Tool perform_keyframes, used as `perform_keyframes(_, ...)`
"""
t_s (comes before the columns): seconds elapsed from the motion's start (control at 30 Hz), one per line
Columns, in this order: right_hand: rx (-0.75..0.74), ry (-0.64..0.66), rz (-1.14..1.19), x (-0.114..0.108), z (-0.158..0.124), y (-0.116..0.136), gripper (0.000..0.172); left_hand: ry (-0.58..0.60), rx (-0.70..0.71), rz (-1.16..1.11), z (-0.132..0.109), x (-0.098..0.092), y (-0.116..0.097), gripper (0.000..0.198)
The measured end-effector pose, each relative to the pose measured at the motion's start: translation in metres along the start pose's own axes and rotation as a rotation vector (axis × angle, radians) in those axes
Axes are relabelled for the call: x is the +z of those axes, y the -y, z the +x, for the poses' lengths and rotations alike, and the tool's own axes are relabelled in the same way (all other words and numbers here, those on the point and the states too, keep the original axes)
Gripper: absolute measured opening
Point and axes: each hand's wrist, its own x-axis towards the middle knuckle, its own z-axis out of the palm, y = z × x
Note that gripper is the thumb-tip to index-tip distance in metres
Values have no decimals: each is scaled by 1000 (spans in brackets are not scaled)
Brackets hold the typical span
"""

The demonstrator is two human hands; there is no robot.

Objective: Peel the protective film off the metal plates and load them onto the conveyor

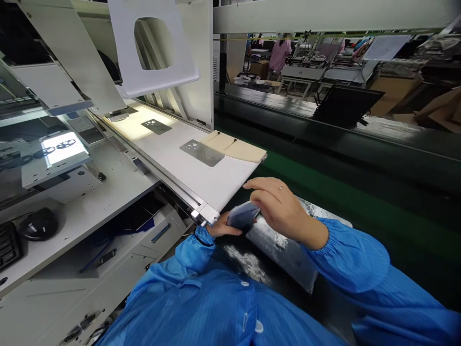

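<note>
Low in front of me, my left hand (pixel 224 228) grips a thin, greyish phone back panel (pixel 243 215) tilted up beside the conveyor's end. My right hand (pixel 279 207) is at that panel's upper right edge, fingers curled against it and the index finger stretched toward the conveyor; its thumb is mostly hidden. On the white conveyor belt (pixel 225 185) lies a grey phone back panel (pixel 202 153) with camera holes. Another such panel (pixel 156 126) lies farther back, near the lit zone. Below my right wrist are shiny film-wrapped flat packs (pixel 283 252) on the dark surface.
A cream guide plate (pixel 236 145) borders the belt's right end. A white machine cover (pixel 158 53) hangs above it. To the left are a lit monitor (pixel 65 148), a black mouse (pixel 39 224) and a keyboard (pixel 9 245). A black screen (pixel 347 105) stands at the back right. A person in pink (pixel 279 55) is far off.
</note>
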Motion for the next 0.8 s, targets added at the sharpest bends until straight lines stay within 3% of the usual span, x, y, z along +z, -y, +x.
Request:
perform_keyframes(0.07,221,65,288,-5,3,-3,6,-27,8,20,0,-2,5,57)
perform_keyframes(0.1,346,102,449,-7,4,-6,9,-29,12,36,0,-3,7,53)
perform_keyframes(0.17,564,170,728,-8,3,-13,44,0,16,79,0,-6,9,46)
perform_keyframes(0.23,700,278,906,-4,-1,-20,60,31,23,103,0,-7,9,44)
perform_keyframes(0.33,801,374,997,6,-6,-22,41,63,26,116,1,-7,7,52)
perform_keyframes(0.4,809,253,963,9,-7,-18,37,94,27,123,1,-8,7,58)
perform_keyframes(0.6,668,-342,693,-2,-5,-12,25,57,8,123,-1,-9,15,61)
perform_keyframes(0.7,621,-618,577,-26,-19,-16,18,47,6,69,-1,-8,18,60)
perform_keyframes(0.8,615,-691,355,-68,-53,-13,9,7,-6,23,-1,-6,22,59)
